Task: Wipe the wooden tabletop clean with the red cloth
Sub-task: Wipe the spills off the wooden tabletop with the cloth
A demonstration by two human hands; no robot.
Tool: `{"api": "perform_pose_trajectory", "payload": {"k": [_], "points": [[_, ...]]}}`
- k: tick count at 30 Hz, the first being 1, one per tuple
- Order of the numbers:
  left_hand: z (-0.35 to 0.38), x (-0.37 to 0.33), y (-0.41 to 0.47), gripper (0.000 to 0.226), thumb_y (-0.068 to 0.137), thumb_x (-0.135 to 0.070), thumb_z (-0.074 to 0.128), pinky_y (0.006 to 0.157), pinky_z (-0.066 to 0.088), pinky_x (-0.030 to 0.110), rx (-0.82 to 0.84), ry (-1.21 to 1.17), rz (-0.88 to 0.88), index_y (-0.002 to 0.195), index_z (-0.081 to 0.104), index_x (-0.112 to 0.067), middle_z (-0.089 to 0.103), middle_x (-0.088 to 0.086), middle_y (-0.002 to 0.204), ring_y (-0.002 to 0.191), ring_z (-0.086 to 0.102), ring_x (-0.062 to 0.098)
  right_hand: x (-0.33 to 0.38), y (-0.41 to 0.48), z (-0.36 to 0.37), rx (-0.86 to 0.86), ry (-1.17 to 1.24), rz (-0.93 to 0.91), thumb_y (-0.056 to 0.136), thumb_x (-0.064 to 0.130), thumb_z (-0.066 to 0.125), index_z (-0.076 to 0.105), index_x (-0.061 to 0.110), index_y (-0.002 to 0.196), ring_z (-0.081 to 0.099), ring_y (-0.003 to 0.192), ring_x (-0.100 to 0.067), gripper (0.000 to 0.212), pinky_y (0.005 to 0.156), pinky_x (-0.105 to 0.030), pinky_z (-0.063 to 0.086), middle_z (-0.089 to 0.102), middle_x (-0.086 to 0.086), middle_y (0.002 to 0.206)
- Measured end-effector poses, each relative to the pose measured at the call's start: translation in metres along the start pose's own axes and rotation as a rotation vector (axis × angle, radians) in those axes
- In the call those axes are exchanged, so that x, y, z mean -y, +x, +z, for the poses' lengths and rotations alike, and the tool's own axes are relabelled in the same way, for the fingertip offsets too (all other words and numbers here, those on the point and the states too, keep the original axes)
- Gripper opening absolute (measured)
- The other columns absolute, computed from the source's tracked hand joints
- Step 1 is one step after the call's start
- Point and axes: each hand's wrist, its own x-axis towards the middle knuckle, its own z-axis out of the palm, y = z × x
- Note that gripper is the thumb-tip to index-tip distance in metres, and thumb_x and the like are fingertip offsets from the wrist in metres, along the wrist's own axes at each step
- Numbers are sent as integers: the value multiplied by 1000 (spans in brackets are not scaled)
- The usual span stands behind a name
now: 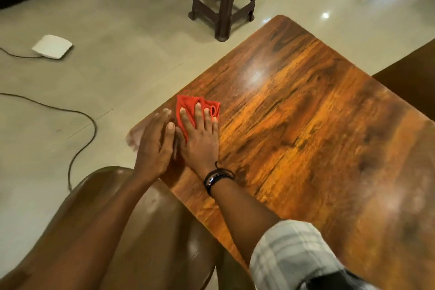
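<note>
A glossy wooden tabletop (306, 125) fills the right half of the view. The red cloth (188, 103) lies bunched near the table's left corner. My right hand (200, 141), with black bands at the wrist, presses flat on the cloth with its fingers straight and spread. My left hand (153, 146) rests flat on the table's corner just left of the cloth, fingers straight, thumb beside my right hand. Most of the cloth is hidden under my right hand.
A brown chair (150, 219) stands under my arms at the table's near-left edge. A dark stool (223, 0) stands on the tiled floor beyond the table. On the floor at the left lie a white device (53, 46) and a black cable (77, 113).
</note>
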Motion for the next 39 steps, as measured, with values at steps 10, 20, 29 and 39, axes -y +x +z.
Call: {"api": "perform_pose_trajectory", "payload": {"k": [10, 20, 29, 39], "points": [[-15, -11, -84, 60, 101, -47, 27, 122, 22, 46, 247, 146, 83, 148, 42, -13, 37, 7, 156, 148, 25, 17, 17, -136, -8, 83, -1, -45, 98, 44, 21, 25, 28, 156, 10, 154, -27, 60, 125, -47, 7, 14, -5, 166], [103, -83, -175, 78, 96, -64, 18, 121, 21, 47, 563, 279, 257, 148, 41, -10, 35, 11, 157, 148, 25, 22, -97, -297, -54, -35, 36, 275, 100, 46, 37, 26, 36, 154, 14, 153, -21, 57, 124, -47, 13, 19, 2, 166], [231, -159, -325, 80, 92, -64, 11, 123, 4, 39, 762, 430, 427, 154, 27, -15, 20, 4, 163, 152, 11, 19, -239, -503, -109, -244, -56, 571, 103, 51, 30, 32, 37, 154, 19, 152, -19, 53, 122, -47, 19, 23, 2, 164], [347, -243, -486, 71, 100, -60, 16, 121, 0, 38, 965, 537, 611, 157, 16, -17, 9, 1, 165, 153, 3, 17, -412, -759, -165, -286, -148, 1002, 104, 50, 17, 26, 32, 156, 13, 153, -26, 56, 121, -53, 16, 18, -4, 166]]}}
